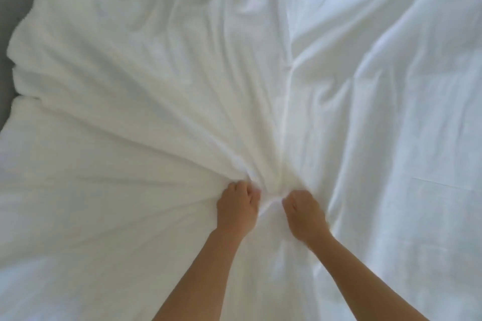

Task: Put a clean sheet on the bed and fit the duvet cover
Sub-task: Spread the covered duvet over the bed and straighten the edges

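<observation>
White bedding fans out in creases ahead of our left hand and right hand and spreads to both sides. Close together, we clench a bunch of it in each, fingers curled.

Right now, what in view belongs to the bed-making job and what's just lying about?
Job:
- left hand and right hand, each gripping a bunch of fabric
- white bedding, creases fanning out from the grip; can't tell sheet from duvet cover

Lying about:
- grey surface at the upper left edge, partly covered by the bedding
</observation>
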Action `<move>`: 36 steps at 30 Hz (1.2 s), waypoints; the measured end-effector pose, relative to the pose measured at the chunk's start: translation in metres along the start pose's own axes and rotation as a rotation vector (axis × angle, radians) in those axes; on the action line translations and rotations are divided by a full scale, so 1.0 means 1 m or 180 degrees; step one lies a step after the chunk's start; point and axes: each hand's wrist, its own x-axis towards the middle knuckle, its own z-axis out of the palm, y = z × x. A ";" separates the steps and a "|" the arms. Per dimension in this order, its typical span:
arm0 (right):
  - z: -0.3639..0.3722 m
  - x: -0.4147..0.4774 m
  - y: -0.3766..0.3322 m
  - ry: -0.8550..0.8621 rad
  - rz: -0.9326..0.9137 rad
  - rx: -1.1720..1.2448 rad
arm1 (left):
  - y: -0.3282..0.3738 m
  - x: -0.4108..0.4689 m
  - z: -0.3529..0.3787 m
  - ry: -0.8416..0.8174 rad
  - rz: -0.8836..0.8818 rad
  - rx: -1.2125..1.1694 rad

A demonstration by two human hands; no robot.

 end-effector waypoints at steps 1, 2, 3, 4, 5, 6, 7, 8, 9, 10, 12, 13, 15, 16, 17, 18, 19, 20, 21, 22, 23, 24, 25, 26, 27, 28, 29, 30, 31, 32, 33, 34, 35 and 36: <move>-0.007 -0.002 0.011 0.0136 -0.0133 0.0061 | 0.010 -0.008 0.003 0.0113 -0.0020 -0.0062; -0.016 -0.005 0.021 0.0394 -0.0169 0.0090 | 0.018 -0.018 0.009 0.0192 0.0106 0.0036; -0.026 -0.009 0.032 0.0686 -0.0121 0.0061 | 0.023 -0.033 0.017 0.0237 0.0334 0.0245; -0.036 -0.012 0.044 0.0907 0.0056 0.0001 | 0.026 -0.048 0.026 0.0249 0.0550 0.0476; -0.044 -0.016 0.057 0.0993 0.0311 -0.0076 | 0.026 -0.061 0.035 0.0204 0.0654 0.0709; -0.049 -0.018 0.071 0.0960 0.0597 -0.0140 | 0.025 -0.072 0.047 0.0107 0.0599 0.0916; -0.051 -0.019 0.082 0.0818 0.0871 -0.0123 | 0.022 -0.082 0.060 -0.0026 0.0443 0.1069; -0.049 -0.019 0.091 0.0618 0.1014 -0.0002 | 0.021 -0.092 0.073 -0.0151 0.0234 0.1147; -0.045 -0.018 0.096 0.0429 0.0960 0.0171 | 0.020 -0.099 0.083 -0.0269 0.0001 0.1190; -0.038 -0.017 0.099 0.0234 0.0787 0.0377 | 0.022 -0.103 0.093 -0.0361 -0.0176 0.1190; -0.027 -0.015 0.099 -0.0105 0.0487 0.0532 | 0.029 -0.104 0.106 -0.0445 -0.0297 0.1116; -0.022 -0.013 0.098 -0.0201 0.0408 0.0465 | 0.032 -0.104 0.108 -0.0421 -0.0323 0.0980; -0.014 -0.010 0.100 -0.0247 0.0313 0.0318 | 0.036 -0.107 0.112 -0.0454 -0.0288 0.0507; -0.012 -0.011 0.103 -0.0173 0.0286 0.0340 | 0.040 -0.114 0.114 -0.0565 -0.0087 0.0298; -0.013 -0.014 0.109 -0.0025 0.0266 0.0417 | 0.050 -0.125 0.117 -0.0758 0.0192 0.0181; -0.018 -0.019 0.119 0.0149 0.0303 0.0475 | 0.066 -0.137 0.126 -0.0982 0.0459 0.0017; -0.026 -0.024 0.137 0.0343 0.0398 0.0465 | 0.086 -0.151 0.138 -0.1205 0.0639 -0.0173; -0.038 -0.030 0.162 0.0578 0.0528 0.0392 | 0.105 -0.163 0.154 -0.1312 0.0745 -0.0309; -0.053 -0.036 0.194 0.0851 0.0664 0.0305 | 0.122 -0.169 0.172 -0.1302 0.0748 -0.0367; -0.071 -0.044 0.225 0.1102 0.0798 0.0269 | 0.137 -0.171 0.189 -0.1194 0.0671 -0.0402; -0.087 -0.053 0.252 0.1258 0.0902 0.0289 | 0.149 -0.174 0.200 -0.1040 0.0552 -0.0405; -0.099 -0.060 0.272 0.1302 0.0929 0.0381 | 0.155 -0.176 0.209 -0.0787 0.0519 -0.0317; -0.105 -0.064 0.286 0.1233 0.0863 0.0538 | 0.158 -0.180 0.217 -0.0456 0.0602 -0.0184; -0.106 -0.066 0.294 0.1095 0.0710 0.0673 | 0.157 -0.186 0.221 -0.0177 0.0728 -0.0079; -0.104 -0.066 0.298 0.0960 0.0545 0.0784 | 0.154 -0.196 0.224 -0.0022 0.0839 0.0028; -0.100 -0.065 0.296 0.0827 0.0385 0.0820 | 0.151 -0.206 0.226 0.0056 0.0868 0.0164; -0.097 -0.067 0.295 0.0709 0.0193 0.0805 | 0.146 -0.216 0.229 0.0113 0.0853 0.0341; -0.094 -0.069 0.295 0.0633 -0.0004 0.0745 | 0.142 -0.224 0.234 0.0189 0.0793 0.0501; -0.091 -0.072 0.297 0.0551 -0.0139 0.0618 | 0.136 -0.229 0.239 0.0332 0.0678 0.0567; -0.090 -0.078 0.304 0.0441 -0.0193 0.0403 | 0.135 -0.232 0.242 0.0410 0.0536 0.0554; -0.091 -0.083 0.314 0.0304 -0.0207 0.0130 | 0.136 -0.232 0.244 0.0447 0.0384 0.0560; -0.092 -0.088 0.326 0.0215 -0.0287 -0.0142 | 0.138 -0.229 0.246 0.0384 0.0160 0.0528; -0.094 -0.092 0.338 0.0231 -0.0408 -0.0442 | 0.140 -0.224 0.249 0.0402 -0.0071 0.0436; -0.097 -0.094 0.350 0.0313 -0.0450 -0.0729 | 0.144 -0.220 0.252 0.0500 -0.0236 0.0274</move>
